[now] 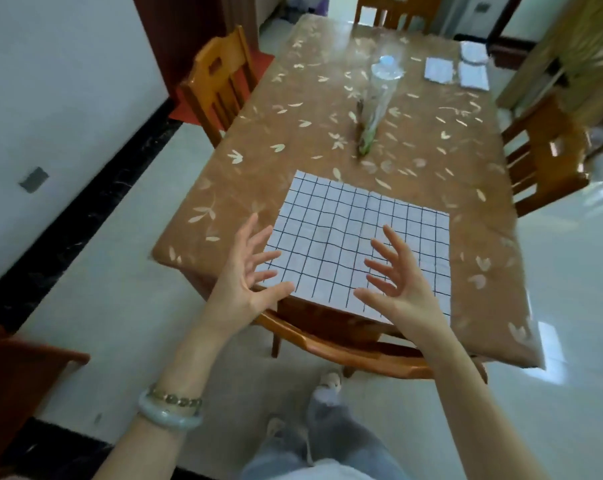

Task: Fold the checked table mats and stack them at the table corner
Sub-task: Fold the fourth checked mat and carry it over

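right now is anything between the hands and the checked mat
Nothing visible. The left hand and right hand, fingers spread, are over the near edge of the flat checked mat, which has nothing on it.

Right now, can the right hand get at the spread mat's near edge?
Probably yes. The right hand hangs open over the near right part of the mat, fingers spread, and nothing lies between them. The chair back sits below the table edge, seemingly out of the way.

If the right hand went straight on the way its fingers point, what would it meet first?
Most likely the checked mat, lying flat just ahead of the open right hand; how high the hand is above it is unclear.
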`<state>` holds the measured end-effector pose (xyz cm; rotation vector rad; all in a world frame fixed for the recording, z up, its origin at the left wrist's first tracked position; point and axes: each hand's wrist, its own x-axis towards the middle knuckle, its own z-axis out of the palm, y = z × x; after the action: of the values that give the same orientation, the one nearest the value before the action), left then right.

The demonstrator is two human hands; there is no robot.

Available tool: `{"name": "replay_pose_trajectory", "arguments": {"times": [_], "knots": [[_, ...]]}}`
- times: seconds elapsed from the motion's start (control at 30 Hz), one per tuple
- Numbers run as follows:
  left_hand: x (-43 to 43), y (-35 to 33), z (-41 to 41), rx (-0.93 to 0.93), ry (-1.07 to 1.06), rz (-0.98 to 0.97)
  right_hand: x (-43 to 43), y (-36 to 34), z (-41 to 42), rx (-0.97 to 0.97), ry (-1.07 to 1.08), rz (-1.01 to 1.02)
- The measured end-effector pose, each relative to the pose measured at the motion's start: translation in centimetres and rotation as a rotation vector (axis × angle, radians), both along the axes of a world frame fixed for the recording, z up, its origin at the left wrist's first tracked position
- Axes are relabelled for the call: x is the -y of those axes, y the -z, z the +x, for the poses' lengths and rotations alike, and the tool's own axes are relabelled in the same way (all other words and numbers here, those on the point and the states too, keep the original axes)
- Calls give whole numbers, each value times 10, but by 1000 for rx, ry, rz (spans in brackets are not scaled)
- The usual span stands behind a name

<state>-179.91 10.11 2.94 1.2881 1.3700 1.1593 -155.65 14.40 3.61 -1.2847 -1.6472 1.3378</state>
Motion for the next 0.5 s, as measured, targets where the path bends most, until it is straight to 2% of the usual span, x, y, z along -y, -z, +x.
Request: {"name": "replay_pose_trajectory", "arguments": {"times": [0.27,0.5], "knots": [[-68,7,30,-28,144,-15,-32,6,47,0,159,-17],[-130,19,59,-32,195,-77,-87,19,87,-5,197,-41]]}}
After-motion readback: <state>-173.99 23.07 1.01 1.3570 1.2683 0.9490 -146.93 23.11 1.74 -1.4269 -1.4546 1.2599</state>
